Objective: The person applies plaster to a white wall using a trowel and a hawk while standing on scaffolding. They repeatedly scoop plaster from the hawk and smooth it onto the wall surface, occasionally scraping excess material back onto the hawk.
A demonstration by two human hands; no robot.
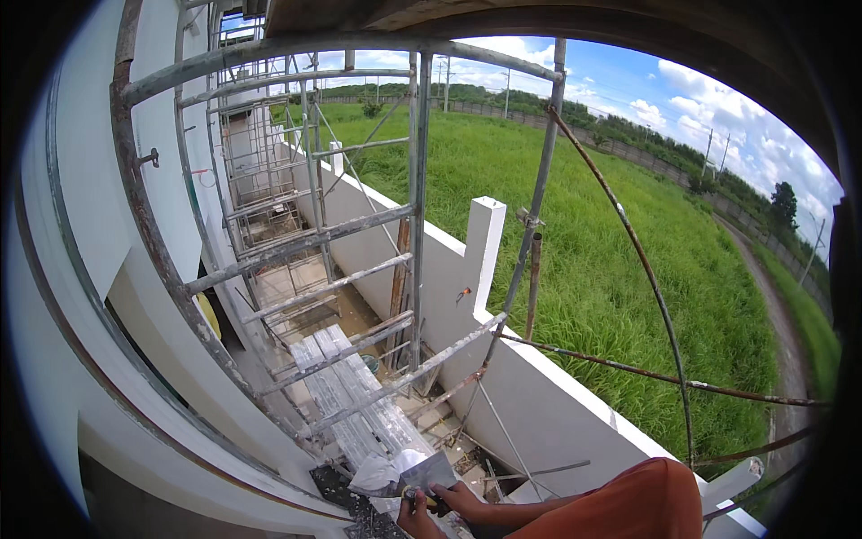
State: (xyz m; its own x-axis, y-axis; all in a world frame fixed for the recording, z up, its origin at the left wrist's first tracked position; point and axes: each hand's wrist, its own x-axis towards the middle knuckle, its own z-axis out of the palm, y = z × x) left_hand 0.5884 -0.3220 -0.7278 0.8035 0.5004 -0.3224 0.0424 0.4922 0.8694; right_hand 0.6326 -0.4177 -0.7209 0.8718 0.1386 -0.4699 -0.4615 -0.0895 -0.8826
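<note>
At the lower edge, my left hand (418,520) is closed around the black-and-yellow handle of a putty knife with a wide, flat grey blade (434,472). Close beside it, my right hand (461,499) has its fingers bent against the base of the same tool. The fingers partly cover the handle, so its full shape is hidden. Just left of the blade lies a crumpled white cloth or bag (376,472). An orange-clothed part of my body (620,503) fills the lower right, behind my right forearm.
Paint-splattered scaffold tubes (355,229) rise in front of me, with diagonal braces (637,247) at the right. Planks (355,391) lie lower down between the building wall (90,216) and a white boundary wall (575,395). Beyond stretches a grassy field (620,278).
</note>
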